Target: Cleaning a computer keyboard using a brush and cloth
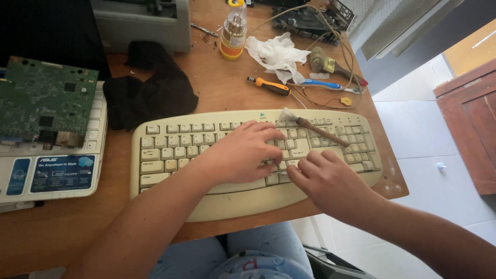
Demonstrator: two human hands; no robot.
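At the far left of the wooden tabletop a green circuit board rests on a white laptop, with a crumpled black cloth just beside them. The cream keyboard, yellowed and grubby between its keys, lies across the middle of the tabletop near its front edge. The left hand lies flat on its middle keys, fingers spread and gripping nothing. The right hand presses fingertips on the lower keys while clamped on a thin wooden brush, whose pale bristles touch the keyboard's top edge. Behind lie an orange-handled screwdriver, a white tissue and a jar of screwdriver bits.
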